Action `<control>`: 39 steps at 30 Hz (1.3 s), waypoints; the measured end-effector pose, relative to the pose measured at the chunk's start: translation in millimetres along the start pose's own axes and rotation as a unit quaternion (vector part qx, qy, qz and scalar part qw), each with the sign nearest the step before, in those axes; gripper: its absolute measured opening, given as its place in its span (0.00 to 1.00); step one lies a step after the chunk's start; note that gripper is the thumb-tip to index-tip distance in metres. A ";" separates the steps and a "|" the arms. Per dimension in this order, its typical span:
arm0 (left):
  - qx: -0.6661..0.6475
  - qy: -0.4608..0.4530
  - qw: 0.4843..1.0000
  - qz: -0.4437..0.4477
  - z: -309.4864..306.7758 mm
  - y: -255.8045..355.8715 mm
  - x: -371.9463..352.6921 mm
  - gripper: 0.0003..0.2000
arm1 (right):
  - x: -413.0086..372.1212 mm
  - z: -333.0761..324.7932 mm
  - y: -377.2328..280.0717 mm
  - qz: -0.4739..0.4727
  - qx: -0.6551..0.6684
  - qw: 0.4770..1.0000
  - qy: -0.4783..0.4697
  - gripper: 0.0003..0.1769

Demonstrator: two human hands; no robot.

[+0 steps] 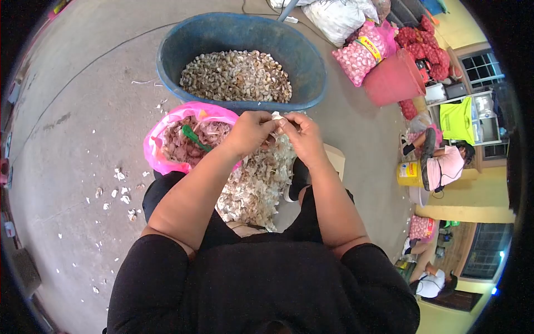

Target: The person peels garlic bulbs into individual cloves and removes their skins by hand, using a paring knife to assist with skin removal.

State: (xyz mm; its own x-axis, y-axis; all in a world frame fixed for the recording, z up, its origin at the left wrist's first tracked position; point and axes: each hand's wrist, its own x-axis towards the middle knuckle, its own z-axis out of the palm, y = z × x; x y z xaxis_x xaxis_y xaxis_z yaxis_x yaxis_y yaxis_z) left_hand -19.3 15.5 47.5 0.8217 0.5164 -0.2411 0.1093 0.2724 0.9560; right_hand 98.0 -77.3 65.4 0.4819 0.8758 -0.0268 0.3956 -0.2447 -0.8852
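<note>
Close in front of a black shirt, the left hand and right hand meet, fingertips pinched together on a small pale piece, possibly a garlic clove, though fingers partly hide it. Below them, a heap of papery peelings lies between the knees on a grey concrete floor. Beside the left forearm, a pink plastic bag stands open, full of purplish skins, with a green object on top. White scraps are scattered over the floor to the left.

Just past the hands, a large blue tub blocks the way forward, its bottom covered with loose cloves. Beyond it, a dark cable crosses the floor. Farther right are a pink net bag of garlic bulbs, a red bucket and red net sacks. Along a yellow wall, one person in pink sits by a yellow bucket; another wears white.
</note>
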 end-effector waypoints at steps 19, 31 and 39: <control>-0.006 0.033 0.995 0.095 7.6 -12.6 12.3 0.08 | 6.3 1.4 18.0 0.017 0.007 0.999 0.051 0.12; -0.242 0.142 0.958 0.054 29.8 -16.2 6.2 0.10 | 8.9 30.2 10.6 -0.249 -0.137 0.934 0.215 0.07; -0.327 0.135 0.935 0.031 25.4 -29.7 12.1 0.09 | 11.6 33.0 10.9 -0.280 -0.172 0.920 0.212 0.07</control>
State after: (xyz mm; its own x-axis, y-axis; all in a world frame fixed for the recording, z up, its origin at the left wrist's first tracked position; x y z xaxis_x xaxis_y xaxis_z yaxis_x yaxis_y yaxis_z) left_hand 1.6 -7.0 20.4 0.6350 0.7095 -0.3056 -0.3718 0.6274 0.6842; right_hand 82.2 -56.0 40.2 0.3602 0.6815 0.6370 0.8639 0.0141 -0.5035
